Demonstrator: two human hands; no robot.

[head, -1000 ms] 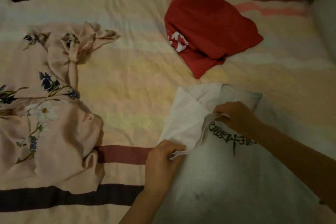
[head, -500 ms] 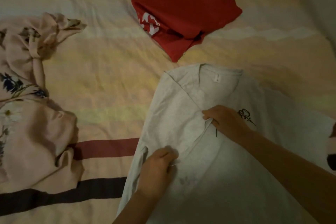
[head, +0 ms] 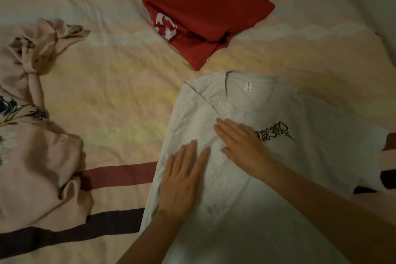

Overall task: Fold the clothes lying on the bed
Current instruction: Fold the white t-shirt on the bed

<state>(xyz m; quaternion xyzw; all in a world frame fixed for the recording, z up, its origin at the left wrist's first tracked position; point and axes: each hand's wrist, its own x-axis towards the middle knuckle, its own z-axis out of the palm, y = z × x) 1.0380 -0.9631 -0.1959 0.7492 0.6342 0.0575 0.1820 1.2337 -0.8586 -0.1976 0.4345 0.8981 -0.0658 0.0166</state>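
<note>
Striped bedding in pale yellow, pink and dark bands covers the bed point(head: 111, 100), dimly lit, with 3 garments on it. Take the grey T-shirt point(head: 267, 178) as the landmark: it lies face up nearest the person, collar away from them, its left side already turned in over the body. Just beyond its collar sits a red shirt point(head: 203, 10), roughly folded; well off to its left a pink floral garment point(head: 36, 156) lies crumpled and unfolded.

Both hands are spread wide and flat, gripping nothing. The left hand point(head: 182, 180) presses the turned-in panel near its lower part, and the right hand point(head: 242, 146) rests just beside it, next to the black chest print point(head: 272, 133).

This looks like the smoothing of the 1st side fold. To do it well, I would sweep both palms outward from the crease toward the hem, flatten the wrinkles, keep the folded edge straight from shoulder to hem, then match it on the right side
</note>
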